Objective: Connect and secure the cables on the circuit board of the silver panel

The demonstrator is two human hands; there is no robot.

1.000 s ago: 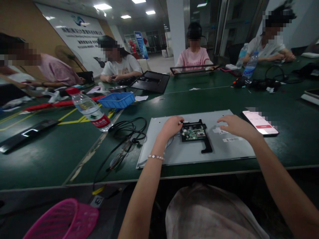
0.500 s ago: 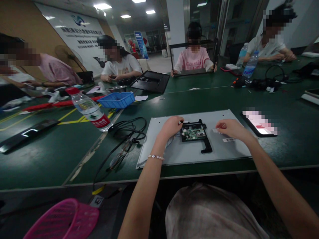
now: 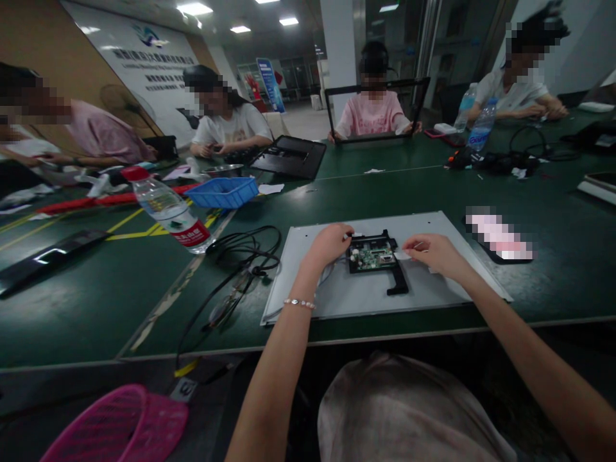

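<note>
A pale flat panel [image 3: 337,301] lies on the table in front of me. On it rests a black plastic bracket [image 3: 398,280] with a green circuit board [image 3: 373,257] inside. My left hand [image 3: 330,247] is closed at the bracket's upper left corner, its fingertips gripping there; a small white bit shows beside them. Thin grey cables [image 3: 328,274] run out under the left wrist. My right hand [image 3: 436,255] is closed in a pinch on a small white piece of film [image 3: 402,255], close to the bracket's right side. Whether the film touches the bracket, I cannot tell.
A phone [image 3: 500,237] lies right of the panel. Black cables [image 3: 245,247], glasses [image 3: 224,308], a water bottle [image 3: 176,215] and a blue tray [image 3: 224,192] are to the left. Several people sit around the green table [image 3: 269,340]; one opposite holds a black frame [image 3: 375,138].
My right hand has moved left with the white film, closer to the bracket. My left hand stays at the bracket's corner. The person opposite has tilted the black frame.
</note>
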